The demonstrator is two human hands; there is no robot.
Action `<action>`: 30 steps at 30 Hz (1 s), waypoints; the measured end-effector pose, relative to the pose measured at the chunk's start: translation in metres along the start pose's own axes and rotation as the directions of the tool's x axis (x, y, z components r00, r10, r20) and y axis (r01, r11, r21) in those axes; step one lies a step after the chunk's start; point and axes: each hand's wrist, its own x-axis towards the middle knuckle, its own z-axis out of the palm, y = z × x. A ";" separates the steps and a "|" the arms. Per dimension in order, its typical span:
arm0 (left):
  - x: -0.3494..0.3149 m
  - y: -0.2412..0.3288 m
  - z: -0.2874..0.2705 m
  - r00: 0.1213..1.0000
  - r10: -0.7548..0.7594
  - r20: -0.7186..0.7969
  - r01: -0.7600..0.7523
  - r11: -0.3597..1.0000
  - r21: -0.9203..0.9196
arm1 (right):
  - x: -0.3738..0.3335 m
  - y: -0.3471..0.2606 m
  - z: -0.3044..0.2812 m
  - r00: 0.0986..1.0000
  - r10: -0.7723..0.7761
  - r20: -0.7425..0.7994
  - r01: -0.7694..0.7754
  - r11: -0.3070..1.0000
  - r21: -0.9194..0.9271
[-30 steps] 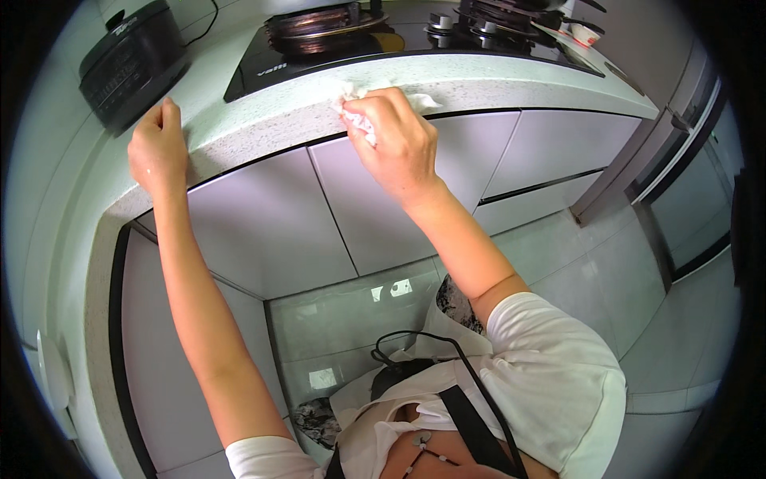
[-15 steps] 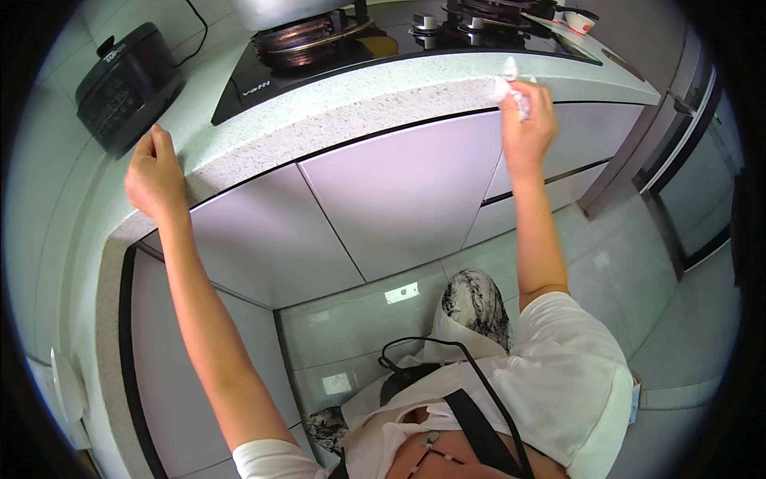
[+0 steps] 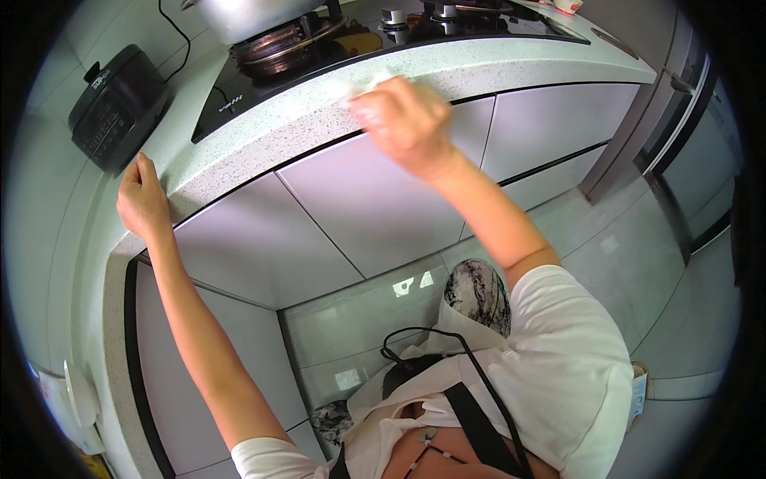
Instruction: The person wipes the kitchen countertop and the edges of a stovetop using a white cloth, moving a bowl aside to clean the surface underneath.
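My right hand (image 3: 407, 126), blurred by motion, is closed around a crumpled white tissue (image 3: 373, 83). It rests at the front edge of the pale speckled countertop (image 3: 487, 70), in front of the black gas hob (image 3: 369, 46). Only a smeared bit of the tissue shows past my fingers. On the left, my left hand (image 3: 145, 201) is closed in a fist on the counter, with nothing visible in it. Just beyond that fist stands a black electric cooker (image 3: 120, 108).
A silver pot (image 3: 251, 14) sits on the hob's left burner (image 3: 283, 49), with control knobs (image 3: 393, 17) to its right. White cabinet doors (image 3: 383, 191) run below the counter. A glass-panelled door (image 3: 702, 172) stands at the right. A cord (image 3: 182, 48) rises behind the cooker.
My right hand has swept left along the counter's front edge with the tissue. My left hand stays closed beside the cooker. The view has shifted slightly.
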 end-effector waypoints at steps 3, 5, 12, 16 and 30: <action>-0.002 -0.001 0.005 1.000 0.009 -0.012 -0.009 1.000 0.004 | -0.018 0.044 -0.034 0.999 0.038 0.007 -0.036 0.984 -0.176; -0.005 0.004 0.002 0.999 0.009 -0.031 -0.010 1.000 -0.028 | -0.025 0.068 -0.065 0.982 0.190 0.012 -0.183 0.959 -0.217; -0.006 0.005 0.001 0.999 0.006 -0.037 -0.006 1.000 -0.003 | -0.035 0.095 -0.100 0.922 0.387 -0.023 -0.373 0.869 -0.325; -0.003 0.004 -0.001 0.994 0.009 -0.106 -0.014 0.999 -0.047 | -0.023 0.048 -0.089 0.936 0.350 0.032 -0.350 0.937 -0.021; -0.009 0.009 0.004 0.990 0.028 -0.142 -0.051 0.985 -0.167 | 0.000 0.046 -0.062 0.950 0.077 0.303 -0.071 0.997 -0.029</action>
